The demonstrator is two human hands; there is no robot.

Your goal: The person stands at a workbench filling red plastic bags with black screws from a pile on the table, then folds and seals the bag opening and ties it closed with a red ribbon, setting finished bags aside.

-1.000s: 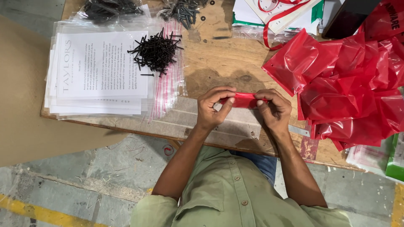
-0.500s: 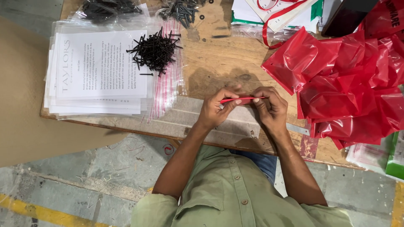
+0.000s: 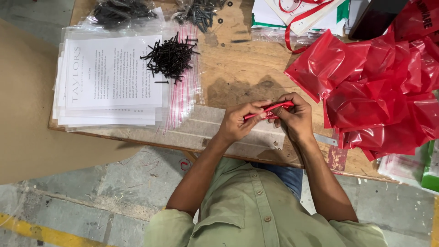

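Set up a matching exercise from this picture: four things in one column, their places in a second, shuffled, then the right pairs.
Things
1. small folded red plastic bag
2. loose pile of black screws
3. heap of red plastic bags
4. stack of white printed sheets in clear sleeves

Places
A. table's right side
B. table's left side
C. pinched between left hand and right hand
D. on the sleeved sheets' right part

Pairs: 1-C, 2-D, 3-A, 4-B

taking the screw pile (image 3: 170, 56) as landmark: resting on a stack of bagged printed sheets (image 3: 109, 82); bagged screws (image 3: 121, 10) behind it; folded plastic bag (image 3: 270, 110) to its right and nearer, pinched between left hand (image 3: 238, 122) and right hand (image 3: 295, 118); heap of plastic bags (image 3: 379, 91) far right.
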